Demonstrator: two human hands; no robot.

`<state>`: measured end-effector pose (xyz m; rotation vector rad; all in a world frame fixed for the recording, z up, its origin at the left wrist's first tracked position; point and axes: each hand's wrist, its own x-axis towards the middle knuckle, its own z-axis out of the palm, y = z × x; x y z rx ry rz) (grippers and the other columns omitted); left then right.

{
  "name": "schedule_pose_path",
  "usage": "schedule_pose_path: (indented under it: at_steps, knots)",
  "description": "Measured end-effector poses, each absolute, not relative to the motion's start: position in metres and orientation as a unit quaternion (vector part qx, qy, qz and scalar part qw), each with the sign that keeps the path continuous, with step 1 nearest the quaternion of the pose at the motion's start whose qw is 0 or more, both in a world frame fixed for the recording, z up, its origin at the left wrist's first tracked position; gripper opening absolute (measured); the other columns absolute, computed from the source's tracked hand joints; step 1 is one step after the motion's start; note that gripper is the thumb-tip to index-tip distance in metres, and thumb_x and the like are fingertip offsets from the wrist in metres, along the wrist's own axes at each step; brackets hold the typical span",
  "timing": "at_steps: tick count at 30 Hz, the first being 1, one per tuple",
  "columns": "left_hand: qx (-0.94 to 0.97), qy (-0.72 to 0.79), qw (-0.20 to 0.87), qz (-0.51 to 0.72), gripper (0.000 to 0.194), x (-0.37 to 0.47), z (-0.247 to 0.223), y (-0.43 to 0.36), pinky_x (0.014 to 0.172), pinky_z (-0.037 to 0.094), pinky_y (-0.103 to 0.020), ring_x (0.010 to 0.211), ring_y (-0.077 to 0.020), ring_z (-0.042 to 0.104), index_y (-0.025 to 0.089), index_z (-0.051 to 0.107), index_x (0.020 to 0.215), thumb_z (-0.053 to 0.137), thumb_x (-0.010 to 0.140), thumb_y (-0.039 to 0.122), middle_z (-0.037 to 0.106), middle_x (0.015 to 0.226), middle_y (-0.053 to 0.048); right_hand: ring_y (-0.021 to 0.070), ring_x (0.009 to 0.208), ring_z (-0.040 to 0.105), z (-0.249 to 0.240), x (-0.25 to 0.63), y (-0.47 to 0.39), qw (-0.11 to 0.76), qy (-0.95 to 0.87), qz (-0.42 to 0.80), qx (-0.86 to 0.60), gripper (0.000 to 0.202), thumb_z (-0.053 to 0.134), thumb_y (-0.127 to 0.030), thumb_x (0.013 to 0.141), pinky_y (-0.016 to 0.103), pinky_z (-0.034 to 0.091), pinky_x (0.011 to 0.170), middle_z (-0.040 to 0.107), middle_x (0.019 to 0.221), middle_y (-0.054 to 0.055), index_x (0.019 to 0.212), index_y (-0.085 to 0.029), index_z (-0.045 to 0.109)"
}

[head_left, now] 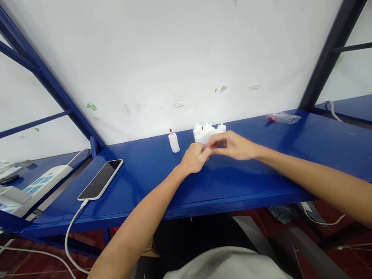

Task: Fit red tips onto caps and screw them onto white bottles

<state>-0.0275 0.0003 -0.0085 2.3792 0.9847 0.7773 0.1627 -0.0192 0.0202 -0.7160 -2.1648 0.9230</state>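
My left hand point(194, 157) and my right hand point(233, 146) meet above the middle of the blue table, fingertips touching. Both are closed in a pinch. Whatever lies between the fingers is too small and hidden to make out. Right behind them stand several small white squeeze bottles point(204, 134) with white nozzle tops, partly covered by my hands. To the left, apart from the others, a white ribbed bottle point(173, 142) stands upright with a red cap point(170, 131) on its tip. A small bit of red shows just behind my right wrist.
A phone point(101, 180) with a white charging cable point(71, 228) lies on the left of the blue table point(158, 193). A clear plastic bag point(284, 117) with something red sits at the back right. Blue frame posts flank the table. At far left is a power strip point(44, 180).
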Motion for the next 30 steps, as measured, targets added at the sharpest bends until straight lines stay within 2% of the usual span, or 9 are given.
schedule_pose_path:
  at_steps: [2, 4, 6, 9, 13, 19, 23, 26, 30]
  knots:
    - [0.877, 0.351, 0.173, 0.277, 0.046, -0.032, -0.004, 0.0, 0.061, 0.037, -0.026, 0.059, -0.0149, 0.052, 0.014, 0.064, 0.075, 0.037, 0.094, 0.046, 0.058, 0.061, -0.002, 0.0196, 0.083, 0.067, 0.021, 0.164, -0.017, 0.353, -0.826, 0.332, -0.287, 0.026, 0.068, -0.043, 0.083, 0.037, 0.053, 0.08, 0.074, 0.089, 0.006, 0.092, -0.018, 0.072]
    - [0.895, 0.343, 0.119, 0.261, 0.044, -0.04, 0.004, 0.0, 0.064, 0.038, -0.027, 0.064, -0.0167, 0.056, 0.016, 0.068, 0.1, 0.044, 0.093, 0.053, 0.064, 0.071, -0.003, 0.0196, 0.083, 0.066, 0.024, 0.167, -0.016, 0.361, -0.824, 0.317, -0.3, 0.026, 0.068, -0.042, 0.083, 0.037, 0.052, 0.079, 0.073, 0.09, 0.006, 0.092, -0.018, 0.072]
    - [0.902, 0.352, 0.083, 0.236, 0.045, -0.05, 0.013, 0.0, 0.063, 0.037, -0.027, 0.061, -0.0169, 0.055, 0.018, 0.067, 0.107, 0.053, 0.089, 0.056, 0.063, 0.068, -0.002, 0.0195, 0.083, 0.066, 0.027, 0.171, -0.014, 0.349, -0.829, 0.302, -0.316, 0.024, 0.067, -0.04, 0.083, 0.036, 0.052, 0.079, 0.073, 0.09, 0.006, 0.093, -0.018, 0.072]
    - [0.91, 0.35, 0.066, 0.212, 0.041, -0.061, 0.022, -0.001, 0.06, 0.036, -0.027, 0.054, -0.0149, 0.052, 0.019, 0.069, 0.102, 0.061, 0.083, 0.054, 0.059, 0.061, 0.001, 0.0199, 0.086, 0.066, 0.027, 0.175, -0.012, 0.304, -0.85, 0.28, -0.327, 0.022, 0.065, -0.037, 0.085, 0.035, 0.051, 0.08, 0.074, 0.092, 0.006, 0.094, -0.018, 0.072]
    - [0.924, 0.333, 0.086, 0.167, 0.04, -0.061, 0.024, -0.001, 0.058, 0.035, -0.027, 0.052, -0.0144, 0.051, 0.02, 0.074, 0.097, 0.062, 0.082, 0.054, 0.058, 0.058, 0.0, 0.0202, 0.089, 0.067, 0.017, 0.171, -0.009, 0.266, -0.867, 0.267, -0.325, 0.021, 0.064, -0.033, 0.086, 0.034, 0.051, 0.081, 0.074, 0.095, 0.007, 0.096, -0.017, 0.072]
    - [0.913, 0.388, 0.071, 0.102, 0.042, -0.07, 0.02, 0.01, 0.057, 0.036, -0.028, 0.057, -0.018, 0.057, 0.017, 0.075, 0.096, 0.061, 0.082, 0.054, 0.067, 0.068, -0.006, 0.0191, 0.085, 0.068, 0.004, 0.168, -0.004, 0.244, -0.887, 0.216, -0.328, 0.027, 0.06, -0.026, 0.088, 0.033, 0.052, 0.08, 0.074, 0.097, 0.008, 0.111, -0.016, 0.07]
    - [0.869, 0.489, 0.024, 0.074, 0.04, -0.091, 0.022, 0.021, 0.06, 0.04, -0.029, 0.067, -0.0222, 0.063, 0.017, 0.074, 0.099, 0.062, 0.08, 0.05, 0.07, 0.078, -0.01, 0.0191, 0.084, 0.067, 0.002, 0.17, 0.0, 0.222, -0.896, 0.167, -0.347, 0.026, 0.058, -0.022, 0.087, 0.032, 0.052, 0.077, 0.074, 0.098, 0.009, 0.109, -0.016, 0.071]
    - [0.845, 0.522, -0.003, 0.116, 0.037, -0.099, 0.025, 0.023, 0.066, 0.043, -0.03, 0.078, -0.0253, 0.065, 0.017, 0.071, 0.103, 0.066, 0.078, 0.043, 0.071, 0.089, -0.012, 0.0193, 0.082, 0.067, 0.002, 0.169, 0.0, 0.22, -0.896, 0.159, -0.351, 0.025, 0.058, -0.021, 0.087, 0.033, 0.052, 0.077, 0.075, 0.097, 0.008, 0.107, -0.018, 0.072]
    - [0.838, 0.488, 0.051, 0.239, 0.029, -0.089, 0.03, 0.019, 0.063, 0.043, -0.03, 0.067, -0.0207, 0.059, 0.017, 0.063, 0.092, 0.061, 0.081, 0.044, 0.064, 0.069, -0.005, 0.0195, 0.082, 0.068, 0.004, 0.165, -0.005, 0.282, -0.874, 0.167, -0.359, 0.023, 0.059, -0.025, 0.086, 0.035, 0.052, 0.079, 0.075, 0.096, 0.007, 0.104, -0.019, 0.072]
